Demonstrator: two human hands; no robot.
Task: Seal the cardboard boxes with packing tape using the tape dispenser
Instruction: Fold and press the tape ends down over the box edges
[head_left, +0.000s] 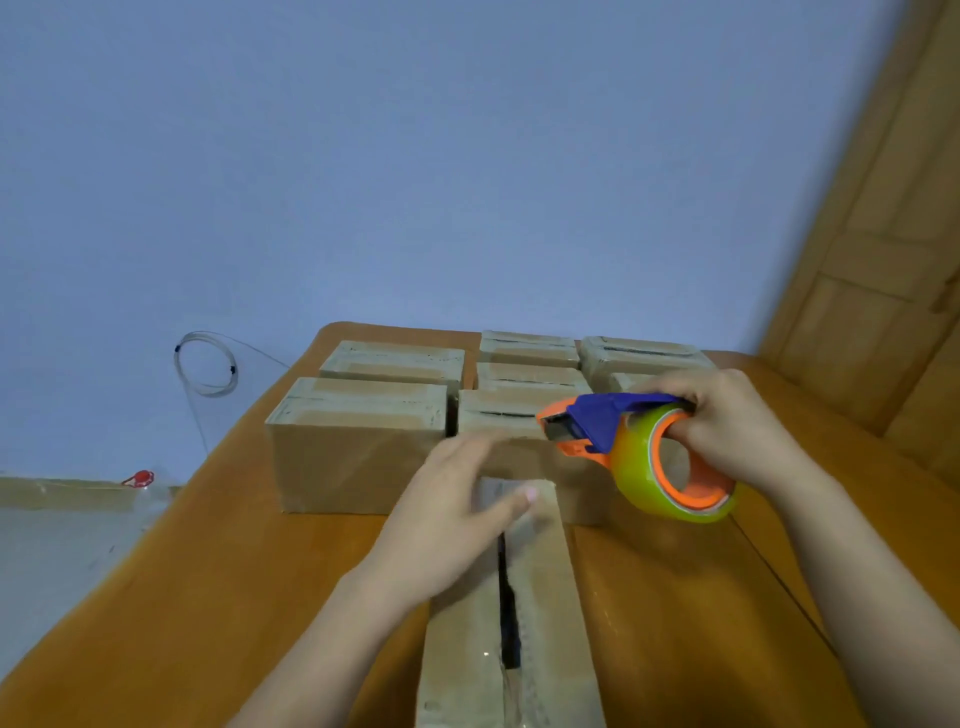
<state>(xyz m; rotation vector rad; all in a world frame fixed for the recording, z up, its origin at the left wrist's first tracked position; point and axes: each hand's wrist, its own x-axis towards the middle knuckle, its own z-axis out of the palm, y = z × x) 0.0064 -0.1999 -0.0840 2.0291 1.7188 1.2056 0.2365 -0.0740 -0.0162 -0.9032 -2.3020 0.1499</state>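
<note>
tape dispenser (631, 441) — in right hand (727, 423)

Blue wall (415, 156); wooden door (893, 249) right; orange table (234, 571).

The location is a domestic room set up as a small packing station. Indicators:

- A plain blue painted wall (415, 156).
- Panelled woodwork (883, 270) at the right, either a door or a cabinet front.
- An orange-brown wooden counter (208, 571) set close to the wall.
- Rows of small cardboard boxes (358, 441) on the counter, several with taped tops.
- A tape dispenser (623, 431) with a loaded roll, held above the boxes.
- A coil of clear line (205, 364) hanging on the wall.
</note>
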